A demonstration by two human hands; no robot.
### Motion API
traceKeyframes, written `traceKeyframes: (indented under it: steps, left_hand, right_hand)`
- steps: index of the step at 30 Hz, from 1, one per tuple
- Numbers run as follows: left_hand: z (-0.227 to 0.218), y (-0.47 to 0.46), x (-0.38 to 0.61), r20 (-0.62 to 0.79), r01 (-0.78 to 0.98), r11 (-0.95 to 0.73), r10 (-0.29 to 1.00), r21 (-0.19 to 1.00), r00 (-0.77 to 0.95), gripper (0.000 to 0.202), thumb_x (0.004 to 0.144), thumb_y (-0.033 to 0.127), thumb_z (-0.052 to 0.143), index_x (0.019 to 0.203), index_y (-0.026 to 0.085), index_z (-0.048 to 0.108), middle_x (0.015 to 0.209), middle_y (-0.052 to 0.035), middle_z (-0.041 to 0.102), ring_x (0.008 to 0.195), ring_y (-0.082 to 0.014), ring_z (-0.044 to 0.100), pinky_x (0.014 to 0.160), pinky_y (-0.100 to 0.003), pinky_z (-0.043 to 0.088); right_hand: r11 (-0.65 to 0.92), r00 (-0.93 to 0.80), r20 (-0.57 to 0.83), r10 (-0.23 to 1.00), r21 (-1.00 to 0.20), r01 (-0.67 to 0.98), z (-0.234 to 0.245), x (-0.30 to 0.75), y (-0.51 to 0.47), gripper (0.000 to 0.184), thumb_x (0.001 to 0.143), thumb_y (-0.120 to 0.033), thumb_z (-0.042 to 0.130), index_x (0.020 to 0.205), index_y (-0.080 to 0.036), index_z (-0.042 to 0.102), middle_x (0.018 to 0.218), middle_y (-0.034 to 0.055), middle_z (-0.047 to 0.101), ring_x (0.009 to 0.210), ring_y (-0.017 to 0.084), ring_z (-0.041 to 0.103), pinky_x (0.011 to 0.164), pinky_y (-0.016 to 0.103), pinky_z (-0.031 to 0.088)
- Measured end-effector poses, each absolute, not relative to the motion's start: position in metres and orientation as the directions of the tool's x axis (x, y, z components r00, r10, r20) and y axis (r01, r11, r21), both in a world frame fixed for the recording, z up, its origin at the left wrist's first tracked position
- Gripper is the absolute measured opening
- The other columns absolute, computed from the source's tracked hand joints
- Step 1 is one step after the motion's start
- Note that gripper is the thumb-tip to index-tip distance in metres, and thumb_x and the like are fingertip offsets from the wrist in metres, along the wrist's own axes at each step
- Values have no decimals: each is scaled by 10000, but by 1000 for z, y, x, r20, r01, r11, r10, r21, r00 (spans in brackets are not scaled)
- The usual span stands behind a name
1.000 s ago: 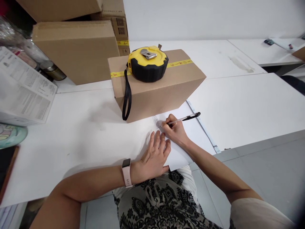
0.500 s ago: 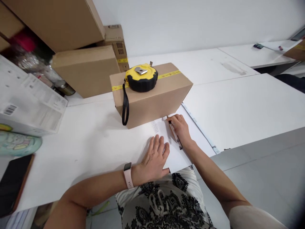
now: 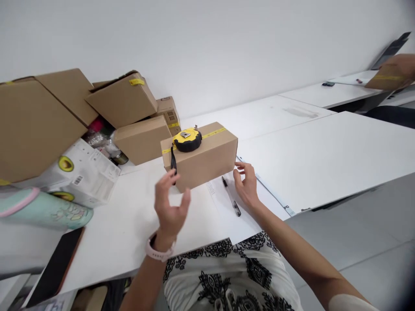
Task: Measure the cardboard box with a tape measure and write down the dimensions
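A brown cardboard box [image 3: 207,163] sealed with yellow tape sits on the white table in front of me. On its top, at the left end, rests a yellow and black tape measure [image 3: 187,141] with a black wrist strap hanging down. My left hand [image 3: 170,203] is raised near the box's left end, thumb and fingers apart, holding nothing. My right hand [image 3: 247,183] is by the box's right corner, fingers loosely curled and apart, with nothing visible in them. Between the hands a black pen [image 3: 231,198] lies on a white paper sheet [image 3: 244,231], which is partly under the box.
A pale ruler-like strip [image 3: 275,194] runs along the paper's right side. To the left are a phone [image 3: 56,265], a mint bottle [image 3: 61,211], an avocado-printed carton [image 3: 94,177] and stacked cardboard boxes [image 3: 126,101]. At far right, another person's hand [image 3: 400,64] is at a box.
The pen has left my right hand and lies on the paper. My left hand has lifted off the paper and moved left toward the box. The view has tilted up.
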State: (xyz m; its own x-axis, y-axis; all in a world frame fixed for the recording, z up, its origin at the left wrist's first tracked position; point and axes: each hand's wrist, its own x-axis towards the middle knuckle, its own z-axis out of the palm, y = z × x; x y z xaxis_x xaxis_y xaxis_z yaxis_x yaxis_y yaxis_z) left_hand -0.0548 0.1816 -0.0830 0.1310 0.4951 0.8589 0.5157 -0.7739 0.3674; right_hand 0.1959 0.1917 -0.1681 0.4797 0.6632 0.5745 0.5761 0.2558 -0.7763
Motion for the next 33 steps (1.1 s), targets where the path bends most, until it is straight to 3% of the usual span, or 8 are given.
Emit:
traceKeyframes:
  steps: [3,7,12,14,17,20,22,33]
  left_hand:
    - [-44,212,-55,850,613,-696,522,373,76,443,861,297,734,1277,217,602,1364,-146,633,1340,-300,568,1169,-525,411]
    - [-3,256,-37,551,648,-523,813,553,186,944,721,482,835,1518,206,412,1629,-194,393,1531,-364,344,1238,-540,310]
    - [14,284,-14,238,750,-336,941,570,241,1274,658,608,844,1645,156,178,1693,-226,275,1559,-422,267,1237,-567,284]
    - [13,286,-11,223,779,-328,944,534,244,1280,660,626,831,1646,134,180,1681,-230,298,1550,-416,288,1228,-553,303]
    - [7,285,-9,264,801,-333,938,497,226,1169,692,622,802,1617,140,275,1630,-228,377,1508,-400,363,1206,-543,339]
    - [4,285,-8,296,813,-336,931,475,211,1027,719,592,782,1566,171,381,1564,-221,454,1446,-406,439,1180,-567,358]
    - [2,288,-9,316,816,-342,926,467,207,959,735,570,771,1541,181,426,1534,-217,486,1421,-423,458,1167,-590,362]
    - [-6,296,-6,399,780,-360,904,511,156,778,746,487,790,1422,193,543,1416,-194,582,1354,-424,510,1134,-607,397]
  right_hand:
    - [261,544,484,685,-861,437,-152,208,202,384,957,-420,526,1294,-241,570,1351,137,620,1199,274,587,959,474,530]
    - [227,553,311,772,-949,218,-139,224,226,657,902,-614,566,1442,-251,466,1540,159,504,1396,287,493,1128,496,431]
    - [85,502,192,843,-970,228,-148,230,222,695,862,-691,542,1370,-218,503,1496,185,544,1324,310,552,1041,470,472]
    - [-4,414,180,892,-913,407,-152,225,204,561,873,-682,531,1188,-220,579,1256,151,690,1091,299,654,896,441,502]
    - [-53,160,94,983,-683,728,-156,214,175,414,885,-599,574,1059,-224,587,925,82,741,809,266,661,719,376,438]
    - [76,-46,75,996,-462,884,-159,206,157,220,891,-307,563,1086,-209,590,961,97,755,764,242,657,643,329,345]
    - [133,-107,87,990,-400,907,-161,211,154,249,865,-165,497,1088,-196,605,948,106,761,720,225,649,620,325,310]
    - [-131,184,130,974,-337,932,-154,281,195,177,873,-119,512,991,-198,618,948,141,741,784,259,652,590,327,342]
